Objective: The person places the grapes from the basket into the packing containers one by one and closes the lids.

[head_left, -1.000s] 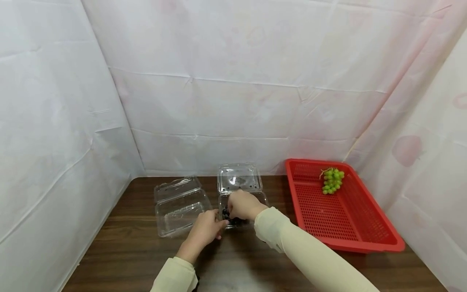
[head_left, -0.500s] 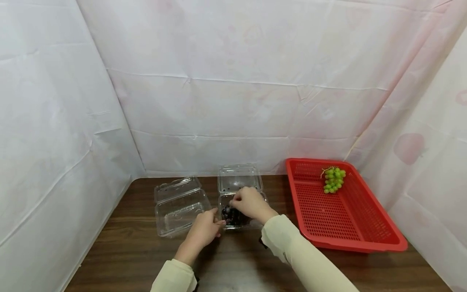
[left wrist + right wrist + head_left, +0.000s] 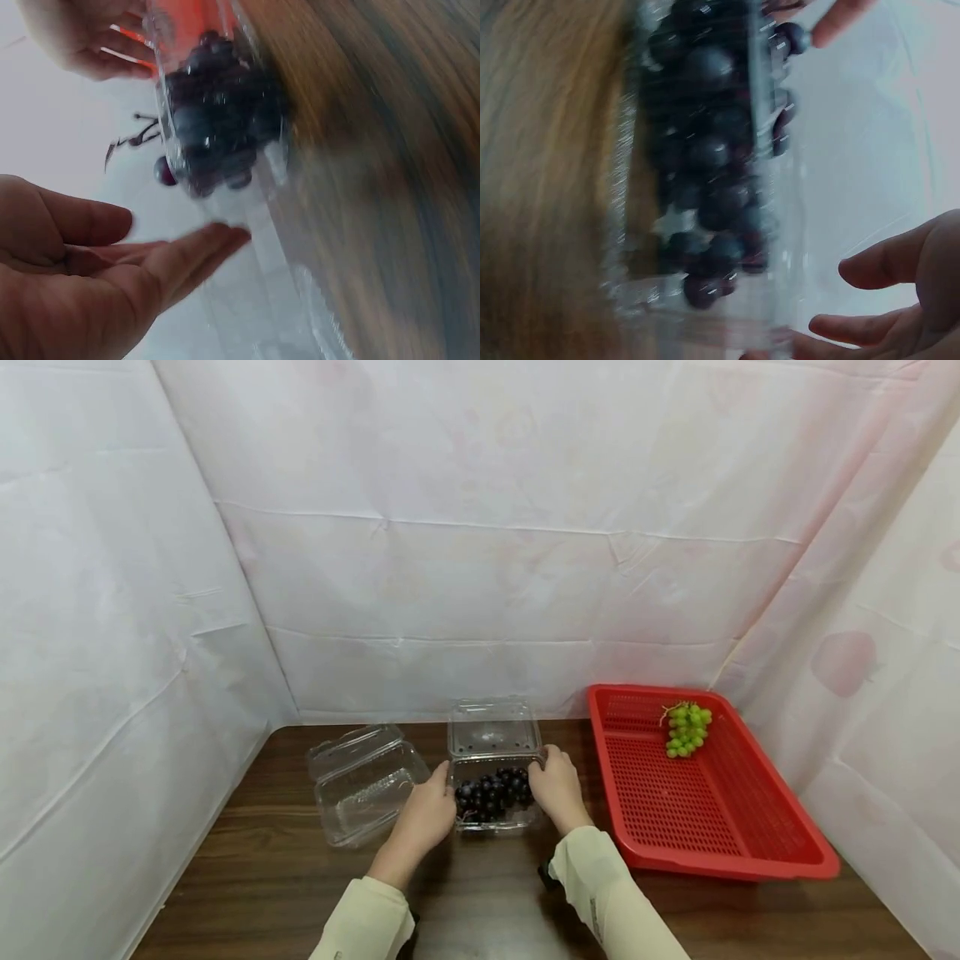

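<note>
The person wears long, pale cream sleeves, softly creased. The left sleeve [image 3: 360, 922], the one nearer the desk's [image 3: 247, 877] left edge, ends in a straight cuff behind the bare left hand [image 3: 427, 814]. The right sleeve [image 3: 615, 893] bears a small dark marking [image 3: 596, 917], its cuff loose behind the bare right hand [image 3: 557, 785]. A small black piece [image 3: 547, 875] shows beneath that cuff.
</note>
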The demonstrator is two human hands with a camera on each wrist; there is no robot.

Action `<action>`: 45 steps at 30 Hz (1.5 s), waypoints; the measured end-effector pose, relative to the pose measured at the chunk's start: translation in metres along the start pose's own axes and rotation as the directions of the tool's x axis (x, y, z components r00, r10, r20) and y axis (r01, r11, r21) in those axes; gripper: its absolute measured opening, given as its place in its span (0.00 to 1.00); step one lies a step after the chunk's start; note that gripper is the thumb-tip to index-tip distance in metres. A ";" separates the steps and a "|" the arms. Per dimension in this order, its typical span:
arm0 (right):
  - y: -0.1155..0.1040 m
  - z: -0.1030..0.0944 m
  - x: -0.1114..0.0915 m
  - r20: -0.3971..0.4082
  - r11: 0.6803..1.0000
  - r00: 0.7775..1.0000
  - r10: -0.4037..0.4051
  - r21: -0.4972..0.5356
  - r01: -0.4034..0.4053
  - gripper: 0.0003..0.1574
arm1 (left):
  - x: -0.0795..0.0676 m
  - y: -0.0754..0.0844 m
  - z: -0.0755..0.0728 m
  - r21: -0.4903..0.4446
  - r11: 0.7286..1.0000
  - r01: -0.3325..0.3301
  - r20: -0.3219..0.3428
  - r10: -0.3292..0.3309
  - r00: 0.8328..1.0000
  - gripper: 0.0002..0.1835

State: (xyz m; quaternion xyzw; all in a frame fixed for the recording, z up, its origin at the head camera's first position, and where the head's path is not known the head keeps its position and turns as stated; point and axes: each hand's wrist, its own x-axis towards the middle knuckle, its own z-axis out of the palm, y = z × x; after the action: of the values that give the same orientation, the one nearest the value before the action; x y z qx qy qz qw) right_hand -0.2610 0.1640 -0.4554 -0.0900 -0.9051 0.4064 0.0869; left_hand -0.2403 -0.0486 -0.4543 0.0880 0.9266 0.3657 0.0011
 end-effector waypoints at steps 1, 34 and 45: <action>0.004 0.002 0.002 0.009 1.000 1.000 0.015 0.006 -0.016 0.30 | 0.001 0.002 0.002 -0.024 1.000 0.015 0.014 -0.015 1.000 0.28; 0.031 0.019 0.019 0.074 0.868 0.994 0.080 0.485 -0.106 0.35 | 0.039 -0.017 0.028 -0.491 0.860 0.139 0.071 -0.119 0.990 0.43; 0.031 0.014 0.020 0.143 0.736 0.985 0.100 0.655 -0.170 0.49 | 0.037 -0.023 0.016 -0.648 0.750 0.131 0.132 -0.058 0.990 0.36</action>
State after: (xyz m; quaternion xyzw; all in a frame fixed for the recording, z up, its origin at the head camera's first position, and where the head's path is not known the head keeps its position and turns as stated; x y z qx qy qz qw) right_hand -0.2812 0.1787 -0.4860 -0.0985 -0.6951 0.7111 0.0390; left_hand -0.2796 -0.0482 -0.4787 0.0541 0.7418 0.6611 0.0984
